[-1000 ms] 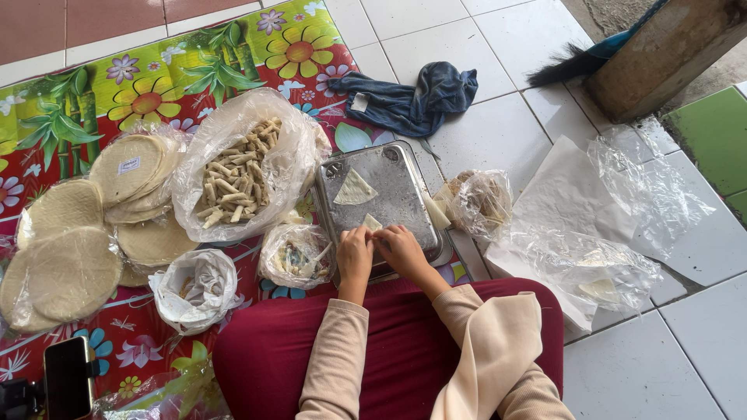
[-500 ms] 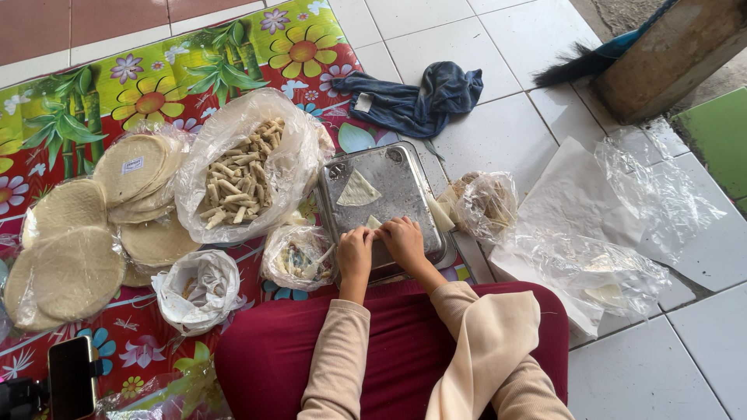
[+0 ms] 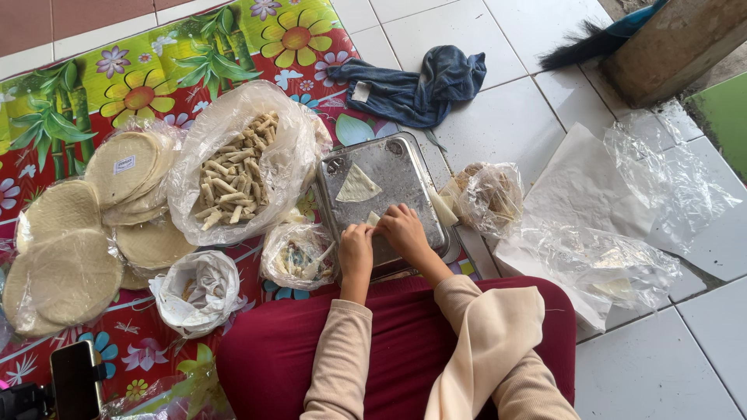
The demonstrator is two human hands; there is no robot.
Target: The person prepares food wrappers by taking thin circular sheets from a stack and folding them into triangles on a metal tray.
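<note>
White floor tiles [image 3: 498, 117] and a bright flowered mat [image 3: 140, 85] carry everything, with a metal tray [image 3: 405, 167] set on the floor in front of the person's knees. Both hands work at the tray's near edge: the left hand [image 3: 356, 247] and the right hand [image 3: 402, 231] have fingers curled down onto a small pale wrapper piece [image 3: 373, 219], pinching it between them; how firmly is hard to tell. A second triangle of wrapper [image 3: 358, 185] lies flat farther up the tray. Left of it sit a plastic bag of finished rolls [image 3: 233, 179], stacks of round wrappers [image 3: 78, 233] and a small bag of filling [image 3: 299, 257]. The thin sheet looks likely to tear if pressed hard, and the loose plastic sheets [image 3: 622, 233] at the right could drift onto the tray.
</note>
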